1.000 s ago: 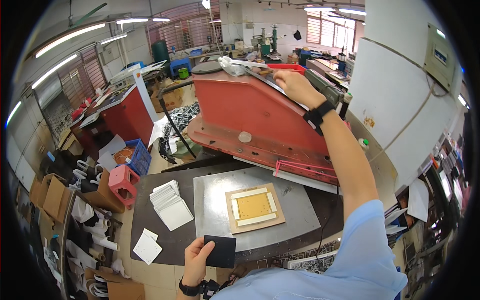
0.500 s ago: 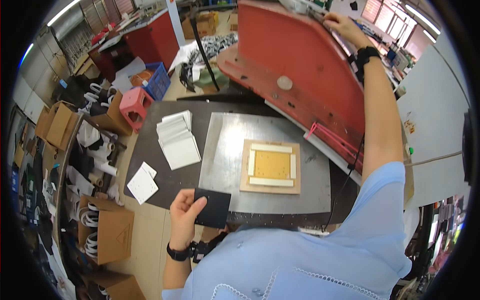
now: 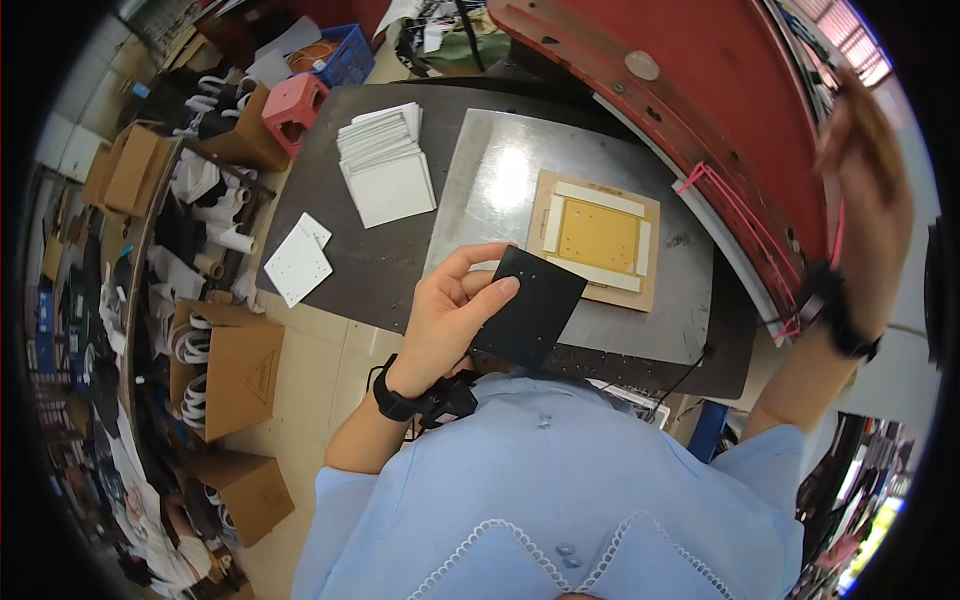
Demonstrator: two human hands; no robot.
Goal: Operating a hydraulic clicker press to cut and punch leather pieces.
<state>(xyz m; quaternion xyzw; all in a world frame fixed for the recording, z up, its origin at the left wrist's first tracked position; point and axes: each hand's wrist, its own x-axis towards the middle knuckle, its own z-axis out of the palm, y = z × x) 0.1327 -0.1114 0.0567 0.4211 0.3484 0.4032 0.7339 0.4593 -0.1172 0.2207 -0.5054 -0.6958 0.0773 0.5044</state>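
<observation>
My left hand pinches a thin black square sheet between thumb and fingers; small holes dot the sheet. It is held above the near edge of a grey metal plate. On that plate lies a wooden die board with a yellow middle and pale strips along its four sides. My right hand is raised at the far right, beside the red machine arm. Motion smears its fingers, so their pose is unclear.
A stack of white cards stands left of the plate on the dark table, with loose white pieces near its left edge. Cardboard boxes, a pink stool and a blue crate stand on the left.
My left hand has lifted the black sheet up and rightward toward the die board. My right hand has left the top of the red machine arm and come down to the right. The view has tilted downward.
</observation>
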